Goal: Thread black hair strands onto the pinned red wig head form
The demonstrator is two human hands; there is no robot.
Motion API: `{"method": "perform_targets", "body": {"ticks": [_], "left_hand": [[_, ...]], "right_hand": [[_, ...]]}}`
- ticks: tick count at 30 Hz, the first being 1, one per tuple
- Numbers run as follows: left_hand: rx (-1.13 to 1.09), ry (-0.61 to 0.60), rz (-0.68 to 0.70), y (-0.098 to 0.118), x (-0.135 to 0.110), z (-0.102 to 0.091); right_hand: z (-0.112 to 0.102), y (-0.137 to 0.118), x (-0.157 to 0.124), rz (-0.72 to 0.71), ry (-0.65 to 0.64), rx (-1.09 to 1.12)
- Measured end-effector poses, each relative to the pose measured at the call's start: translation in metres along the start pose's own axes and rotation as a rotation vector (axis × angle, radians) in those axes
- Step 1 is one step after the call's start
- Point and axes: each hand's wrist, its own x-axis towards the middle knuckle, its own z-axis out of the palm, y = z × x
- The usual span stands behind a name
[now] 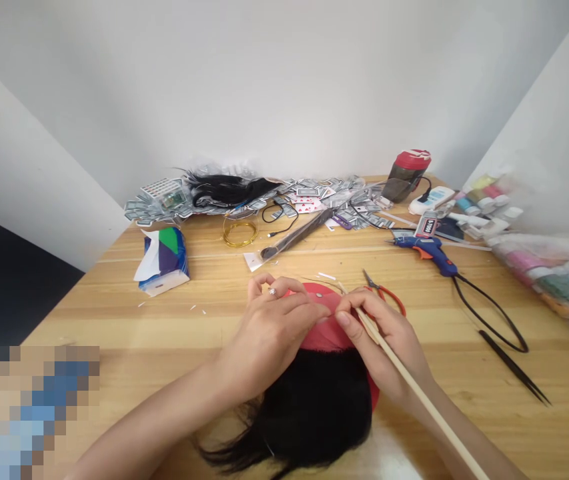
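Note:
A red round piece (327, 335) lies before me on the table, with a sheet of long black hair (321, 407) spread over its near part and trailing left. My left hand (269, 327), a ring on one finger, is over the red piece with thumb and forefinger pinched; whatever they grip is hidden or too small to name. Close by on the right, my right hand (384, 340) is closed around a long pale wooden stick (424, 397), its thumb and forefinger tips near the left fingertips. A small pale dot (319, 295) shows on the red piece's far part.
Orange-handled pliers (387, 291) lie just beyond my right hand. Further right are a blue glue gun (427, 250) with its cord and black tweezers (511, 365). A tissue pack (164, 267) stands left. Playing cards (307, 200), more black hair (229, 191) and gold wire (240, 235) lie at the back.

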Motion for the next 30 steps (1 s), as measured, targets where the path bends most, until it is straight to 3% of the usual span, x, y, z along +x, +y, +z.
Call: {"method": "perform_targets", "body": {"ticks": [6, 12, 19, 23, 30], "left_hand": [[-0.027, -0.043, -0.029, -0.002, 0.0, -0.003], [-0.285, -0.469, 0.064, 0.007, -0.002, -0.017], [-0.176, -0.666, 0.185, 0.036, -0.007, -0.041], [-0.036, -0.686, 0.243, 0.043, -0.008, -0.045], [-0.02, -0.633, 0.277, 0.042, -0.008, -0.045]], "right_hand": [[-0.006, 0.0, 0.001, 0.182, 0.07, 0.141], [-0.011, 0.005, 0.008, 0.225, 0.196, 0.251], [-0.008, 0.002, 0.007, 0.208, 0.171, 0.252], [-0.009, 0.002, 0.007, 0.21, 0.175, 0.281], [-0.01, 0.004, 0.007, 0.232, 0.179, 0.24]]}}
